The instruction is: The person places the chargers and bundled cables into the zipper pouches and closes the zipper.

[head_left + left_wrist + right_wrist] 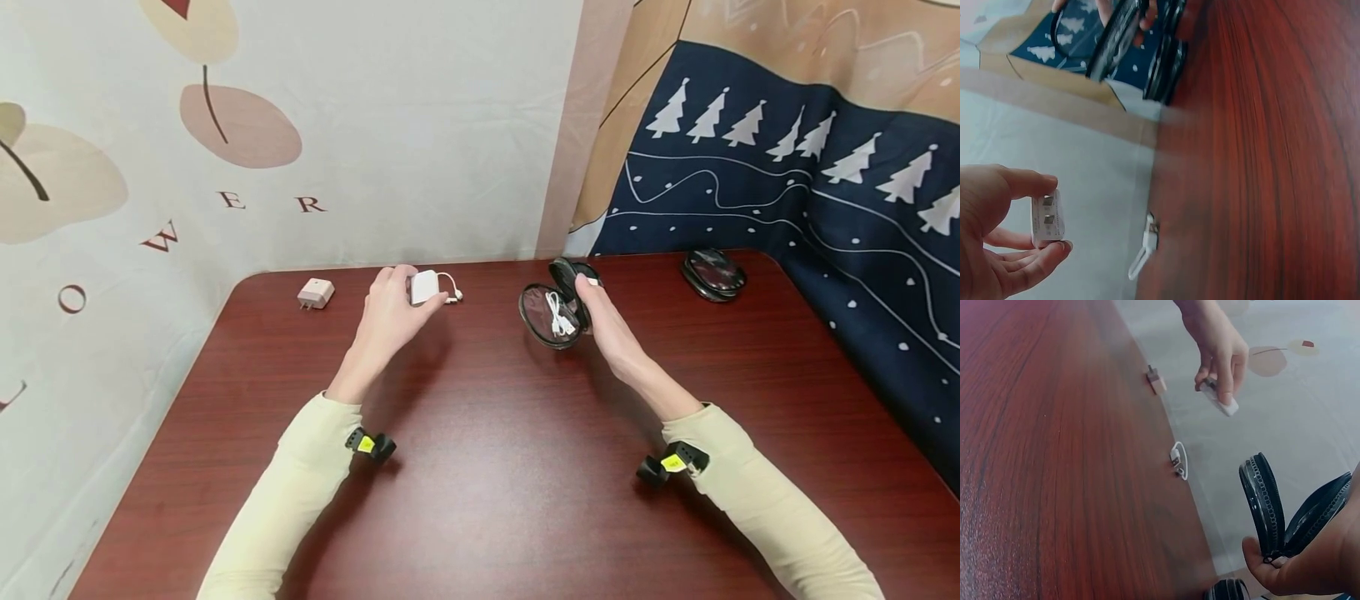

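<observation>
two hands (393, 307) (613, 332), two chargers (425, 287) (316, 293), one open case (1265, 506), one loose white cable (458, 295)

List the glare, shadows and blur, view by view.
Head: pale sheen on the table, soft shadows beside both sleeves; left wrist: dim, hazy along the table's edge, markings on the charger too small to read; right wrist: purplish cast in the upper left corner.

The white charger (425, 287) looks smooth plastic, the table (495, 450) glossy wood.
</observation>
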`<state>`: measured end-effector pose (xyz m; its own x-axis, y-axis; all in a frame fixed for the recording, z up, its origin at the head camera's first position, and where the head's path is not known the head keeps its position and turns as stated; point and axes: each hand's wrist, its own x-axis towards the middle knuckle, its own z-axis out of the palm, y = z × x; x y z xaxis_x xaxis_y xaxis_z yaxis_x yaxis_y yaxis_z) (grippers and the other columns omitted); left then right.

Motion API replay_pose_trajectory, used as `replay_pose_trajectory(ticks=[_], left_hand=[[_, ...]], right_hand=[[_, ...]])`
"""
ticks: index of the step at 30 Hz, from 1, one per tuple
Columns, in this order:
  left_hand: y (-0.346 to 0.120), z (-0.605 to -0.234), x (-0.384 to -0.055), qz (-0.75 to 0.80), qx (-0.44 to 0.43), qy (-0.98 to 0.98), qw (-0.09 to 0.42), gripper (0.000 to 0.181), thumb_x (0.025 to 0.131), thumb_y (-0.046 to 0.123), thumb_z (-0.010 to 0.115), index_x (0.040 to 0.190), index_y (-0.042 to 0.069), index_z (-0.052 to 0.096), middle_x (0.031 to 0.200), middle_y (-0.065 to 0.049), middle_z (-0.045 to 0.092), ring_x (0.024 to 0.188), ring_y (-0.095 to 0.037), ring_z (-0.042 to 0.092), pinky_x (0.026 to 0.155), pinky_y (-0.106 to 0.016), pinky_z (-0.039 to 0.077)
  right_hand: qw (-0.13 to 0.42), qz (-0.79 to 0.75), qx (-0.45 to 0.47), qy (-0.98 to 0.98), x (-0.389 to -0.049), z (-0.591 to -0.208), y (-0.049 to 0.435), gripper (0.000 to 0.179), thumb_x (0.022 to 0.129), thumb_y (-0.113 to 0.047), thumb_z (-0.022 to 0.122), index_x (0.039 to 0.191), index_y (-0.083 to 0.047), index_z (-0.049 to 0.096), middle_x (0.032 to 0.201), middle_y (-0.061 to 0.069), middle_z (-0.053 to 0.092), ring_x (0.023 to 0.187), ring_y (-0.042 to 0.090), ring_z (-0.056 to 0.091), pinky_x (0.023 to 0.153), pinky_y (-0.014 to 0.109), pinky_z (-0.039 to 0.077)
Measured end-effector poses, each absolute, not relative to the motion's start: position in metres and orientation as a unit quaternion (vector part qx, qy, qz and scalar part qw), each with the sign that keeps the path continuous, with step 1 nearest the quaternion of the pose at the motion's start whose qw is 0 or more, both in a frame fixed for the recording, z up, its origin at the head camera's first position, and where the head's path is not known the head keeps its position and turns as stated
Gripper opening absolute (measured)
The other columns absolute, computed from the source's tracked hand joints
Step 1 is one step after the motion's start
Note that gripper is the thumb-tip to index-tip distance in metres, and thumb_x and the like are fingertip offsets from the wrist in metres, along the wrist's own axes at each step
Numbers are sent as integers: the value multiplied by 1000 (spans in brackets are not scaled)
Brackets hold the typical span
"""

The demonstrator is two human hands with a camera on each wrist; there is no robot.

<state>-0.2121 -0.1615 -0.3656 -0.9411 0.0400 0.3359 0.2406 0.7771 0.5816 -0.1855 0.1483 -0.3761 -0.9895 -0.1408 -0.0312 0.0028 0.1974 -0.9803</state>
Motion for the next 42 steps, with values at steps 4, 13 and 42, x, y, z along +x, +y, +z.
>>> replay_pose_trajectory(ticks=[4,13,42], left_hand=[[-150,-360,-205,-332,-81,-928,145,52,85,33,79,117,-4,61,111,-21,58,91,-35,55,78,-49,47],[-127,-351,-190,-346,-109,-921,140,51,84,33,80,117,-1,61,107,-16,58,89,-30,60,77,-43,50],[-79,-349,-177,-313,-215,-911,162,50,81,29,85,111,-4,61,104,-20,61,80,-31,60,69,-43,52]], right_hand=[[58,-635,-45,769,-186,-377,146,68,108,-51,25,152,0,33,131,19,43,113,24,43,95,38,38],[68,-637,-46,767,-186,-378,143,68,107,-52,25,150,0,34,136,17,39,117,24,40,100,40,36],[76,-650,-59,754,-184,-377,126,66,108,-50,26,141,4,41,129,18,45,113,24,47,97,35,40]])
